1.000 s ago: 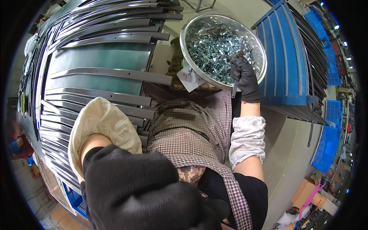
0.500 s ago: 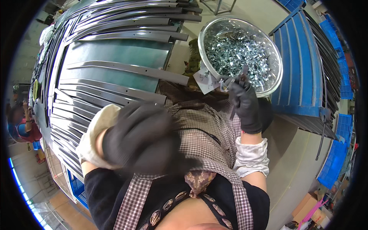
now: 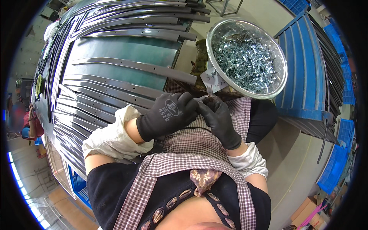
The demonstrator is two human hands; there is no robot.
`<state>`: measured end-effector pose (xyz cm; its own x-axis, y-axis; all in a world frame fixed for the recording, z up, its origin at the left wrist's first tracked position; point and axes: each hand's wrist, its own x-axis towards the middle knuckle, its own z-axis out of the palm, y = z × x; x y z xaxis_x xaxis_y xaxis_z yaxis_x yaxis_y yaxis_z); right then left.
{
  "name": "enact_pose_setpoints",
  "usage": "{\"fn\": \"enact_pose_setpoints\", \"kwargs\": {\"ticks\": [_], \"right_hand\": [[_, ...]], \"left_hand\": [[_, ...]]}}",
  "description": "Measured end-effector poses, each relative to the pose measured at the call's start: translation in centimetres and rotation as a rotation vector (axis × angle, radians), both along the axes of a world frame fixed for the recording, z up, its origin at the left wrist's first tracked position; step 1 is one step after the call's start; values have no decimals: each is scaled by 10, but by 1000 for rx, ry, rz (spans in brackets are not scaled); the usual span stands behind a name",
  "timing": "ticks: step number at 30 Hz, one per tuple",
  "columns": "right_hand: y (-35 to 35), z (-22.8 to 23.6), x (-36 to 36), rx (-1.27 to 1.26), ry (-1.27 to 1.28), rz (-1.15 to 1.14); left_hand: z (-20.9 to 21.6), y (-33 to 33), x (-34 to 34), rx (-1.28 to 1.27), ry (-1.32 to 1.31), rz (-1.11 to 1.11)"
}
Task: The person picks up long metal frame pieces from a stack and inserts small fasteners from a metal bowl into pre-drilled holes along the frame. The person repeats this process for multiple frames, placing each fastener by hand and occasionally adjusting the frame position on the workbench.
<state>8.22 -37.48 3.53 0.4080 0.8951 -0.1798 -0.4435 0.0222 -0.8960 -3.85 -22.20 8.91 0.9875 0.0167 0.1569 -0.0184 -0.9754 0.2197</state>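
In front of my apron, my two hands in black gloves are brought together. My right hand (image 3: 219, 120) is closed, pinching a small shiny metal clip (image 3: 209, 92) that sticks up from its fingertips. Against it, my left hand (image 3: 165, 114) has its fingers curled in a pinch; whatever lies in them is hidden. Just beyond my right hand, a clear round basin (image 3: 284, 78) is filled with many small silvery metal clips (image 3: 245, 57). A white paper tag (image 3: 213, 79) with handwriting hangs at the basin's near left side.
Long dark metal strips (image 3: 134, 69) lie across a green-topped table (image 3: 126, 50) on the left, one end jutting toward my hands. To the right stands a blue metal rack (image 3: 301, 65) holding more strips. Another person (image 3: 30, 124) is at the far left.
My right hand has drawn back from the basin's rim toward my body. My left hand, blurred before, has moved right and forward to meet it.
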Motion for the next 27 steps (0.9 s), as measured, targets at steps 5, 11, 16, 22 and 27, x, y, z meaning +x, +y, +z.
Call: {"fn": "enact_pose_setpoints", "kwargs": {"ticks": [5,11,16,22,27], "right_hand": [[2,0,2,139,-710,-48],[-2,8,19,52,-1256,64],[0,1,28,95,-1245,37],[15,-37,52,-60,-1252,-149],[27,-41,63,-37,-1392,-150]], "left_hand": [[-8,19,-5,-263,129,31],[-3,30,4,-480,303,51],[-6,42,12,-618,376,71],[-30,108,32,25,-153,26],[-49,118,33,-161,7,-14]]}}
